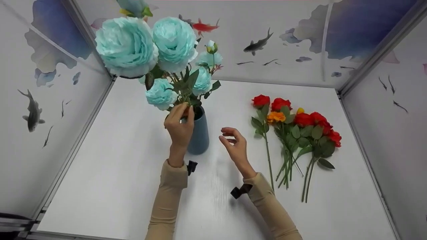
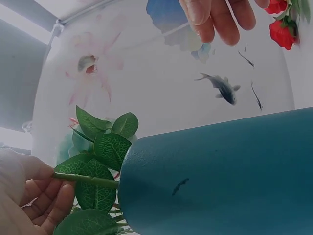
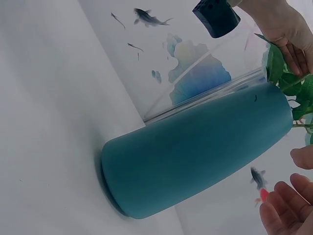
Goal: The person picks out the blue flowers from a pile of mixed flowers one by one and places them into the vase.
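A blue-teal vase (image 1: pixel 199 135) stands upright on the white table, holding several turquoise artificial flowers (image 1: pixel 175 43). My left hand (image 1: pixel 180 125) is at the vase's mouth and pinches a green flower stem (image 2: pixel 88 179) between thumb and fingers. In the left wrist view that stem runs into the vase opening among green leaves (image 2: pixel 111 149). My right hand (image 1: pixel 236 146) hovers to the right of the vase, apart from it, fingers loosely bent around nothing. In the right wrist view its fingers (image 3: pixel 286 205) are beside the vase with nothing between them.
On the right side of the table lie several red artificial roses (image 1: pixel 303 120) with long green stems, plus an orange flower (image 1: pixel 276 117). White panels (image 1: pixel 233 43) printed with fish close off the back and sides. Each wrist carries a small black mount (image 1: pixel 241 191).
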`<state>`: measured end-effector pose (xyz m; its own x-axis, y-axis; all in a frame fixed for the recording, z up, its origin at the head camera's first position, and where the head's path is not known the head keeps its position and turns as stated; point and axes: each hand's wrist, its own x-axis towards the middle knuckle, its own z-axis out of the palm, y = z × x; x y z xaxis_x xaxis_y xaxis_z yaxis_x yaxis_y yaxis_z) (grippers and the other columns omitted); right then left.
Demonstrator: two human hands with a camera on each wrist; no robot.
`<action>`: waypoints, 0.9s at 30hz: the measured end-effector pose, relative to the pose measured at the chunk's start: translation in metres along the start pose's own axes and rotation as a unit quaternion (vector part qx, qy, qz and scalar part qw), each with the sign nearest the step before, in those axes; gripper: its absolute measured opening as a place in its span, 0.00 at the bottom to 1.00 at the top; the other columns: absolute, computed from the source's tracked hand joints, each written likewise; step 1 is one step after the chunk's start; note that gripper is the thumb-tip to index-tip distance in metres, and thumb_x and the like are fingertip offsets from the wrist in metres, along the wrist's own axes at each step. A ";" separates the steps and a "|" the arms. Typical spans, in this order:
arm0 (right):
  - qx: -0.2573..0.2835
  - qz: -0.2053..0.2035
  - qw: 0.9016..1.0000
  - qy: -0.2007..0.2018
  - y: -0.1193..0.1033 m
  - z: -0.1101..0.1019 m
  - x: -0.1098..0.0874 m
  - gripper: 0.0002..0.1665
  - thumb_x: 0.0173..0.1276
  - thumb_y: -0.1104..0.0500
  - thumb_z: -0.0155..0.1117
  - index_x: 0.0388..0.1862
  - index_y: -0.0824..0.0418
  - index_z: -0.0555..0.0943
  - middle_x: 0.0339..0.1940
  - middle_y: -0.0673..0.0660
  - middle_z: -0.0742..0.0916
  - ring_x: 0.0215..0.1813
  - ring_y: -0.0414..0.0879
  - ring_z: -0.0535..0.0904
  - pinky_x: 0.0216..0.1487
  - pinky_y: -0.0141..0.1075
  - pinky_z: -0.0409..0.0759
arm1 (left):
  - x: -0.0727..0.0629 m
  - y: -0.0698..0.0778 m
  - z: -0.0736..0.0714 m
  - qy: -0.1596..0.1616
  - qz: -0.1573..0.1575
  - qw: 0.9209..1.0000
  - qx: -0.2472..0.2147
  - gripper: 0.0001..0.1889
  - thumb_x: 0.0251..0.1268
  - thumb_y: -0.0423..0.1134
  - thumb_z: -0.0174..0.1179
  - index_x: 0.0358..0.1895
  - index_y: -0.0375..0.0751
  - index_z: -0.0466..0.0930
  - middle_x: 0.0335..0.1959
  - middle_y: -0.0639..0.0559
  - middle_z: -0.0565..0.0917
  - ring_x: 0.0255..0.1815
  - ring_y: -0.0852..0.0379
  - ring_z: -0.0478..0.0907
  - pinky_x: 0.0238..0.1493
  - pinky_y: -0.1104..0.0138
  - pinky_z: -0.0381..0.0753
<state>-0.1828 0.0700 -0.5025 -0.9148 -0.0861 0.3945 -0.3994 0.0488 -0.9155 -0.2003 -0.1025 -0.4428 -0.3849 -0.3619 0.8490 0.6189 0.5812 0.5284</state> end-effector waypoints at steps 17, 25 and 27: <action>-0.014 0.000 1.000 0.002 -0.001 0.002 -0.001 0.15 0.59 0.72 0.63 0.45 0.78 0.76 0.43 0.71 0.82 0.45 0.65 0.77 0.42 0.39 0.77 | -0.017 -0.010 0.002 -0.031 -0.009 0.999 0.007 0.06 0.52 0.22 0.62 0.35 0.25 0.82 0.27 0.40 0.80 0.23 0.51 0.77 0.24 0.63 0.78; -0.009 -0.005 1.000 -0.004 0.000 0.003 0.000 0.15 0.60 0.73 0.63 0.45 0.78 0.76 0.44 0.72 0.81 0.45 0.65 0.77 0.43 0.38 0.77 | -0.022 -0.013 0.002 -0.039 -0.024 0.999 0.007 0.06 0.53 0.22 0.61 0.35 0.26 0.82 0.27 0.41 0.79 0.21 0.52 0.77 0.22 0.64 0.77; -0.007 -0.006 1.000 -0.004 0.000 0.003 0.000 0.15 0.60 0.73 0.63 0.45 0.79 0.76 0.43 0.73 0.81 0.45 0.64 0.77 0.43 0.37 0.77 | -0.023 -0.014 0.002 -0.041 -0.024 0.999 0.007 0.06 0.53 0.22 0.61 0.35 0.26 0.82 0.27 0.41 0.79 0.21 0.52 0.76 0.21 0.64 0.77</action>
<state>-0.1830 0.0668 -0.5028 -0.9097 -0.0957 0.4041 -0.4107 0.0624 -0.9097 -0.2014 -0.1004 -0.4695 -0.4687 -0.3285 0.8200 0.5893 0.5753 0.5673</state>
